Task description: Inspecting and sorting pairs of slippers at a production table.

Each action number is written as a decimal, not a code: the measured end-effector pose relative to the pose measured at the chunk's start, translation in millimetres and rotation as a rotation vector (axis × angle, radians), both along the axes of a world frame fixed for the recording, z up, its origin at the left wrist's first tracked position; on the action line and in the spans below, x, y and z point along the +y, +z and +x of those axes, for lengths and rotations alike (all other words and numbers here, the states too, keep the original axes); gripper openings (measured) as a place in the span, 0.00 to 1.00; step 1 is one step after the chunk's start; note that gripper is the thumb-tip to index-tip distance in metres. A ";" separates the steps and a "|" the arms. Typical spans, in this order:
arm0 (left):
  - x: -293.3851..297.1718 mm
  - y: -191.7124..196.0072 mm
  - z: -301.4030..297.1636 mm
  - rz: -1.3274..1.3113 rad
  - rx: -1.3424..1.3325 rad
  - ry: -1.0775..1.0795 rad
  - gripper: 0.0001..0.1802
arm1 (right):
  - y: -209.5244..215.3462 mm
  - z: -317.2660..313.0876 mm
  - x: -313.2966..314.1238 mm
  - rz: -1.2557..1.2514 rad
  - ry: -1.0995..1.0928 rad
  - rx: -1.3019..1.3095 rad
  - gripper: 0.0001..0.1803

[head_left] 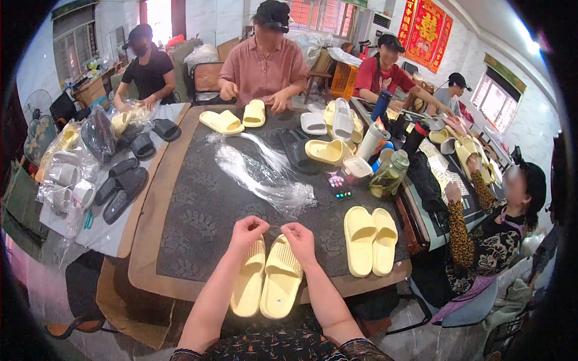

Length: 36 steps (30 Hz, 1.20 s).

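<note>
My left hand (247, 233) and my right hand (299, 240) are both closed in a pinch. Between their fingertips runs a short thin strand (275, 227), pale and hard to make out. Right below my hands lies a pair of pale yellow slide sandals, a left slide (247, 295) and a right slide (282, 289), toes away from me. My wrists partly cover their ribbed straps. Farther up the table is a loose bundle of clear plastic strands (259, 174). A second yellow pair (360, 249) sits to the right of my hands.
Across the table a person stands behind another yellow pair (223, 122). Back right are piled slides (328, 151), a phone (338, 185), a white tub (357, 167) and a green bottle (391, 174). Bagged grey slides (63, 174) and black slides (125, 195) cover the left table. Co-workers sit around.
</note>
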<state>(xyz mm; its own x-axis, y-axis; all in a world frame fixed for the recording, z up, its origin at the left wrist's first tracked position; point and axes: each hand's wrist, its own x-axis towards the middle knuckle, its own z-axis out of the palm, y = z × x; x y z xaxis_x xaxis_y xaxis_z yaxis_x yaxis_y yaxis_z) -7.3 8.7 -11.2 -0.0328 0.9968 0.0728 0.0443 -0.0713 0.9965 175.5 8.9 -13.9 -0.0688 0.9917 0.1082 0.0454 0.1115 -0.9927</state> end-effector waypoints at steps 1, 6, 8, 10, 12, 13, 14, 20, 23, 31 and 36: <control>0.2 3.0 -1.2 -0.016 -0.012 0.050 0.07 | 0.3 0.7 -0.1 -0.005 0.001 -0.001 0.09; -5.4 9.0 7.5 -0.021 0.056 -0.040 0.06 | 8.2 -1.0 -3.2 0.052 0.014 -0.042 0.09; -3.8 10.2 6.1 -0.042 0.001 0.036 0.06 | 3.0 2.0 -0.8 0.006 0.013 0.003 0.08; -0.8 5.2 2.9 -0.038 -0.073 0.114 0.06 | 1.5 -0.5 -0.8 0.052 0.008 -0.016 0.08; 0.3 -4.7 0.2 -0.022 -0.039 0.052 0.06 | 4.0 -1.2 -1.6 0.029 0.052 -0.058 0.08; -0.4 -1.4 2.9 -0.007 -0.006 -0.026 0.06 | 4.6 0.1 -1.6 0.006 0.080 -0.102 0.08; -3.9 3.2 6.5 0.006 0.099 -0.061 0.07 | 6.3 0.1 -1.7 -0.037 0.080 -0.076 0.08; -2.2 2.2 0.1 -0.045 -0.049 0.067 0.06 | 9.5 -2.1 -3.9 -0.020 0.054 0.030 0.09; -5.1 6.3 6.5 -0.052 0.040 -0.061 0.08 | 5.7 0.8 -2.3 0.025 0.073 -0.098 0.08; -5.5 6.0 0.3 -0.059 -0.086 -0.002 0.09 | 5.6 -2.5 -2.4 -0.032 0.076 -0.013 0.06; -2.7 8.6 2.2 -0.019 -0.091 0.047 0.07 | 4.5 -1.3 -1.0 -0.011 0.003 0.057 0.06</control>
<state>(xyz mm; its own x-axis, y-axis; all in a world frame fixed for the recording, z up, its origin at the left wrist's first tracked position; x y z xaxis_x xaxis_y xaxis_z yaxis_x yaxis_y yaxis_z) -5.1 6.0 -2.6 -0.0849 0.9952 0.0485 -0.0434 -0.0523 0.9977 174.2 7.9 -9.4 -0.0658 0.9927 0.1010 -0.0118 0.1004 -0.9949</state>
